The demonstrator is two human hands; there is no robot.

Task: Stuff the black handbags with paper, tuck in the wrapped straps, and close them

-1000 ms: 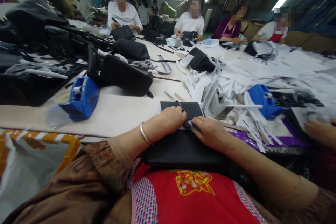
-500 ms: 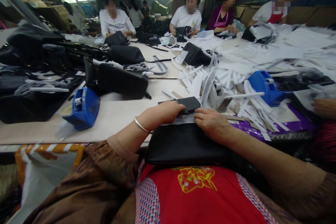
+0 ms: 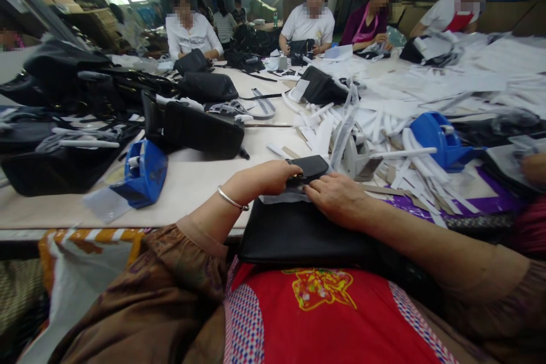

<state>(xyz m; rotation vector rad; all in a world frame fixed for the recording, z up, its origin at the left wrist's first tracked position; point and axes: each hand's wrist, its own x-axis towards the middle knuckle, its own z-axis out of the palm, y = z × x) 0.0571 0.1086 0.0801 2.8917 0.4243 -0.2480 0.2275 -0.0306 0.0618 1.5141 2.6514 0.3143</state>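
Note:
A black leather bag (image 3: 294, 230) lies at the table's front edge, against my red apron. Above its far edge sticks up a flat black flap (image 3: 314, 166), with a small metal piece beside my thumb. My left hand (image 3: 275, 177), a silver bangle on its wrist, is closed on the left part of this flap. My right hand (image 3: 336, 196) curls its fingers at the bag's far edge, just right of the left hand. A strip of translucent wrapping (image 3: 284, 198) shows between the hands and the bag. The right fingertips are partly hidden.
Blue tape dispensers stand to the left (image 3: 143, 173) and right (image 3: 439, 139). Black bags (image 3: 205, 128) lie at the left, and white paper strips (image 3: 384, 119) are heaped at the right. Several people sit across the table; a co-worker's hand (image 3: 534, 169) is at the right edge.
The whole view has shifted slightly. My right hand has moved a little left, closer to my left hand, and its fingers are more curled. The left hand keeps its hold.

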